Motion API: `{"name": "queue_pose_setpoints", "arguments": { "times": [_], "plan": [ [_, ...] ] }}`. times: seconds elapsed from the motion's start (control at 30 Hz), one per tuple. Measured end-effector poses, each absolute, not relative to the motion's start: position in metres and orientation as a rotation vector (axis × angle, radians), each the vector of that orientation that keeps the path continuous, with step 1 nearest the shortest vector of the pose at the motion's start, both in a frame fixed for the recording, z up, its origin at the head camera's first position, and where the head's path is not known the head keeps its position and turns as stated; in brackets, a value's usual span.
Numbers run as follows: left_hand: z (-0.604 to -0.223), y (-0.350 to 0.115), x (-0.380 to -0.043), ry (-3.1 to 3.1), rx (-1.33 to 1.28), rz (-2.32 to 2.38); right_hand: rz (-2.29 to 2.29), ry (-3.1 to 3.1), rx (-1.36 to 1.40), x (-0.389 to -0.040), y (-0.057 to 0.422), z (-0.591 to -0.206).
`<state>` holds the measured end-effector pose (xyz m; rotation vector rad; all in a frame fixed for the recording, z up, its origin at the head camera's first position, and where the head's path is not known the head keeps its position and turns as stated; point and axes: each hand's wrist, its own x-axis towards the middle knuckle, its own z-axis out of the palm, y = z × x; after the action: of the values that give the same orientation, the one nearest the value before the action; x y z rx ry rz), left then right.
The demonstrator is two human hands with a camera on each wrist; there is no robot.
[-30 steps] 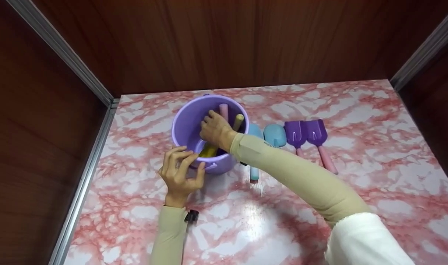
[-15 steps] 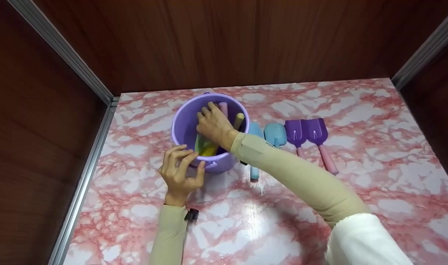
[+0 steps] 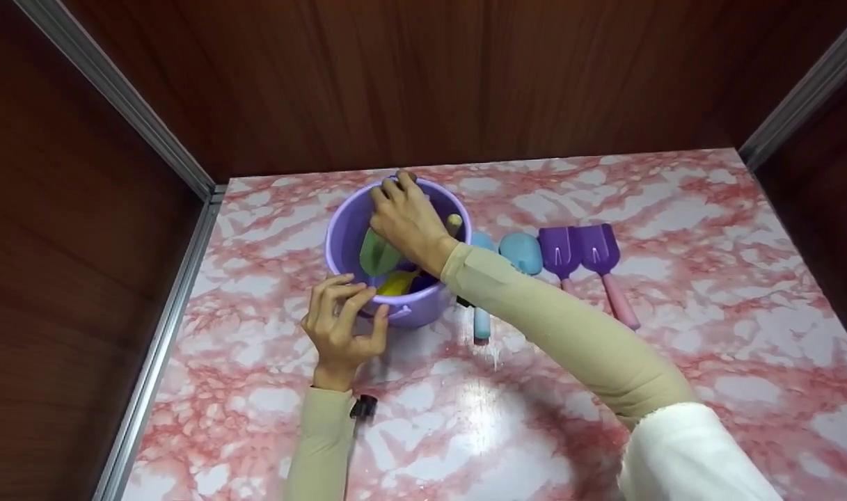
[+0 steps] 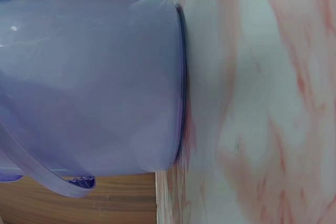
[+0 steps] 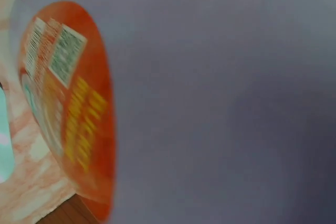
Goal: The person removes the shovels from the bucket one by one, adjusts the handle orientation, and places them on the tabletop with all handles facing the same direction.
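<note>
A purple bucket (image 3: pixel 413 316) stands upright on the table; its side wall (image 4: pixel 94 82) fills much of the left wrist view. My left hand (image 3: pixel 339 330) holds the near-left rim, thumb against the outside. Reaching over the bucket's mouth, my right hand (image 3: pixel 406 219) grips a green toy shovel whose blade (image 3: pixel 379 252) shows below the fingers; its handle is hidden by the hand. Inside the bucket lie a yellow blade (image 3: pixel 395 284) and a yellowish handle end (image 3: pixel 454 224). An orange label (image 5: pixel 68 98) on the bucket's wall appears in the right wrist view.
Right of the bucket, two purple shovels (image 3: pixel 598 250) with pink handles lie side by side. Next to them are a blue shovel blade (image 3: pixel 520 252) and a light blue handle (image 3: pixel 481 323), partly under my right arm. Dark wooden panels (image 3: pixel 465 83) wall in the table.
My right hand has risen towards the bucket's far rim, and the green shovel blade has come into sight below it. The pink handle in the bucket is now mostly covered. My left hand stays put.
</note>
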<state>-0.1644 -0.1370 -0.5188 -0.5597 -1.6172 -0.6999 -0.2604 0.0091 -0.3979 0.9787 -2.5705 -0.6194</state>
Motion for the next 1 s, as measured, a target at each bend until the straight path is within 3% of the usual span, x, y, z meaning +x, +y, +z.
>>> {"name": "queue_pose_setpoints", "arguments": {
  "times": [1.0],
  "plan": [
    [-0.521, -0.136, -0.165, -1.607, -0.542, -0.718, 0.169, -2.600, 0.701, -0.258, 0.121, -0.351]
  ]
}}
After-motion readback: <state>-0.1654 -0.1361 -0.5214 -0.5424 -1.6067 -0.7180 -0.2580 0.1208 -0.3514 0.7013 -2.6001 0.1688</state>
